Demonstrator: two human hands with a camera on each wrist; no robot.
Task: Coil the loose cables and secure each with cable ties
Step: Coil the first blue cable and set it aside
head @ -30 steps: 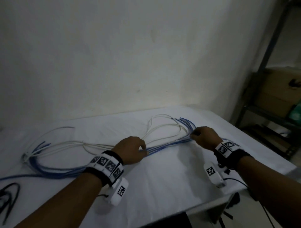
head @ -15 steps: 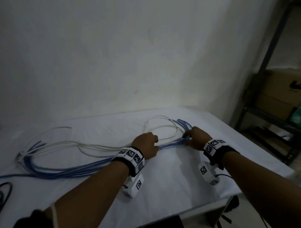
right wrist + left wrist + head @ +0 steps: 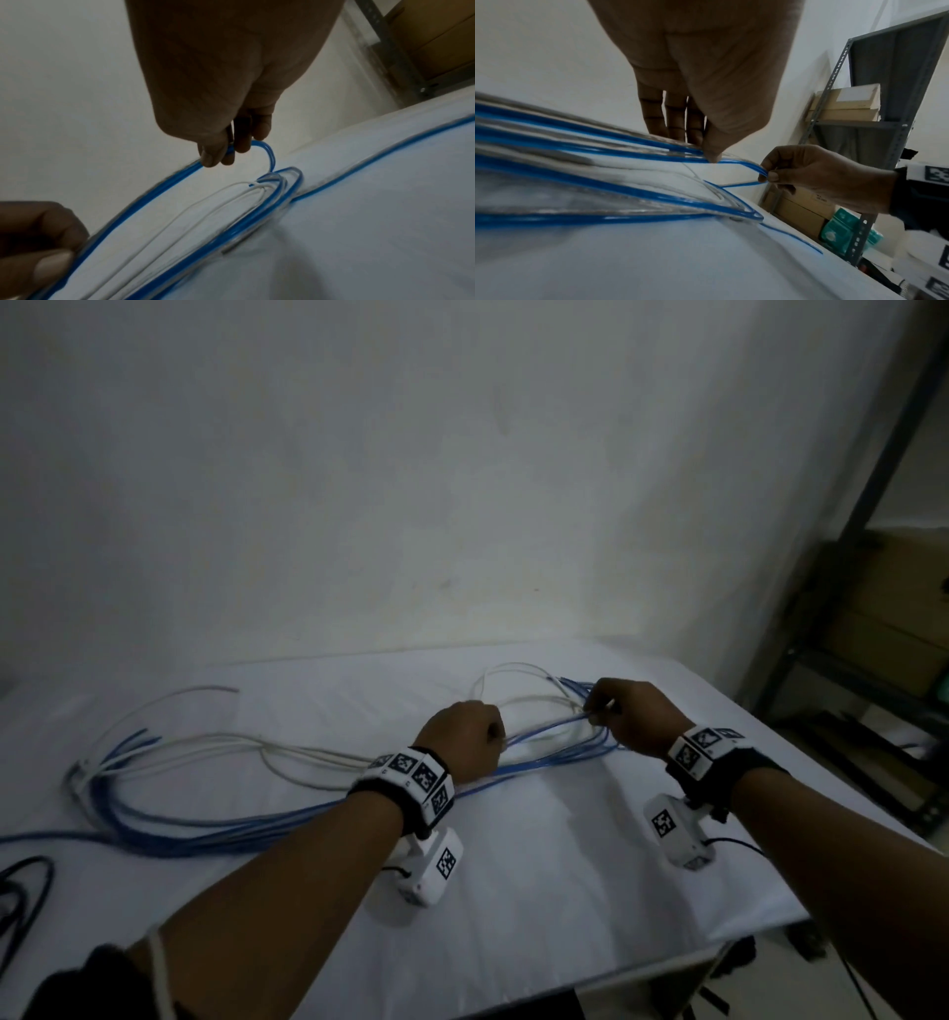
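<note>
left hand [image 3: 464,737]: curled over the long run of blue cables [image 3: 246,829], thumb pinching strands mid-bundle.
right hand [image 3: 634,719]: thumb and forefinger pinching a blue loop [image 3: 266,154] at the bundle's right end, lifted just off the cloth.
blue cables: stretched in long loops across the white-covered counter [image 3: 539,865].
white cables [image 3: 287,752]: lying loose just behind the blue ones.
black cable [image 3: 25,891]: at the counter's left edge.
shelf [image 3: 854,113]: beside the counter, cardboard boxes on it.
</note>
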